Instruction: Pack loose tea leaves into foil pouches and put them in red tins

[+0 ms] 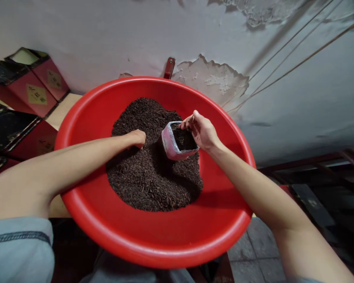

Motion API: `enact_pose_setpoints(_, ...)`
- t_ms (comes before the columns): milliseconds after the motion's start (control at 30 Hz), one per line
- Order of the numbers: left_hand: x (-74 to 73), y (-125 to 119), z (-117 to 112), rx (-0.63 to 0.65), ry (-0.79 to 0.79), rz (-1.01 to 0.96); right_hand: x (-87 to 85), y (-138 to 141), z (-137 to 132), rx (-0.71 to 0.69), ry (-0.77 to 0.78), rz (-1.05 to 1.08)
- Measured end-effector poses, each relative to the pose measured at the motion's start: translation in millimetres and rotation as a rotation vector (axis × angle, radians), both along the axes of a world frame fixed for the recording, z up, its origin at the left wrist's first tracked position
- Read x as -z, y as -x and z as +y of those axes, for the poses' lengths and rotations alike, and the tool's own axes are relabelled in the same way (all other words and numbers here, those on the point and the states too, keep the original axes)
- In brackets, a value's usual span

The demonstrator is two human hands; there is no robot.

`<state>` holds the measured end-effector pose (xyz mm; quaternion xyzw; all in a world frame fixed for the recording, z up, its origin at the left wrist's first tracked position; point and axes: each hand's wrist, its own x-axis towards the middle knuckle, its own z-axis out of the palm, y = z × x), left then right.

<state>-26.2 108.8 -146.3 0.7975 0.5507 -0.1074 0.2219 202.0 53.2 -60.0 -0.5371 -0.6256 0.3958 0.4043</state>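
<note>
A heap of dark, dried, twisted leaves that look like loose tea (153,188) lies in a wide red plastic basin (156,248). On the left part of the heap rests my left hand (137,138), its fingers curled down into the leaves; the fingertips are hidden. My right hand (203,131) grips the right rim of a small squarish scoop-like container (177,151), pinkish with a worn pale edge. Dark leaves fill part of the container. It is tilted and appears raised a little over the heap, casting a shadow there.
Red and black tea boxes (37,94) with yellow labels stand at the left on a pale wooden surface (66,108). A wall (106,43) with peeling plaster rises behind the basin. Cords (297,63) run along it at the right. Grey floor tiles (250,251) show below right.
</note>
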Motion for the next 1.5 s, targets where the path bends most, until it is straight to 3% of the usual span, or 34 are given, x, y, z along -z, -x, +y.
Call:
enact_pose_setpoints(67,-17.3,-4.4,-8.5,-0.094,0.092,0.172,-2.1,-4.7,-0.7,-0.05,-0.035,-0.005)
enact_pose_setpoints(133,-33.9,-9.5,-13.9,-0.105,0.105,0.218,-5.8,-11.0,-1.9,-0.071,-0.088,-0.036)
enact_pose_setpoints(233,-58.3,-13.0,-13.2,-0.115,0.114,0.198,-11.6,-21.8,-2.4,-0.023,-0.087,-0.095)
enact_pose_setpoints(333,-88.9,-12.7,-5.9,-0.132,0.08,0.037,-13.8,-31.0,1.2,0.061,-0.043,-0.084)
enact_pose_setpoints(467,-130.8,-26.2,-2.1,0.05,-0.092,-0.279,-11.6,-36.0,7.9,0.131,0.01,-0.044)
enact_pose_setpoints(567,-146.2,-48.8,-3.7,0.206,-0.199,-0.38,-10.9,-35.4,8.9,0.131,0.037,-0.032)
enact_pose_setpoints(667,-149.6,-65.9,-1.8,0.3,-0.24,-0.369,-12.0,-35.1,7.2,0.132,0.057,-0.018)
enact_pose_setpoints(767,-151.1,-64.3,1.6,0.335,-0.224,-0.388,-12.9,-36.6,6.3,0.134,0.045,-0.028)
enact_pose_setpoints(833,-149.8,-54.4,1.6,0.283,-0.261,-0.422,-12.3,-38.1,7.1,0.133,0.014,-0.055)
enact_pose_setpoints(900,-141.6,-42.2,-1.9,0.167,-0.299,-0.314,-10.3,-39.4,8.5,0.122,-0.028,-0.102)
enact_pose_setpoints(967,-123.5,-31.2,-9.9,0.046,-0.177,-0.012,-7.5,-39.9,9.8,0.102,-0.061,-0.166)
enact_pose_setpoints(1033,-97.2,-23.1,-21.9,-0.026,0.074,0.296,-5.0,-39.6,10.2,0.076,-0.063,-0.227)
enact_pose_setpoints(1067,-83.0,-20.1,-28.5,-0.033,0.162,0.356,-4.1,-39.4,10.1,0.068,-0.056,-0.253)
enact_pose_setpoints(1167,-48.1,-14.9,-44.3,0.051,0.035,0.325,-3.9,-39.3,9.0,0.055,-0.056,-0.318)
enact_pose_setpoints(1233,-37.3,-13.2,-47.4,0.099,-0.003,0.277,-5.4,-40.4,8.1,0.059,-0.09,-0.347)
enact_pose_setpoints(1300,-37.5,-11.7,-44.8,0.105,0.074,0.23,-7.5,-42.1,7.4,0.07,-0.126,-0.361)
enact_pose_setpoints(1367,-47.8,-9.9,-39.8,0.074,0.159,0.177,-9.6,-43.8,6.7,0.089,-0.147,-0.367)
enact_pose_setpoints(1500,-92.8,-10.9,-37.3,0.048,0.223,-0.005,-12.6,-47.9,7.4,0.113,-0.177,-0.37)
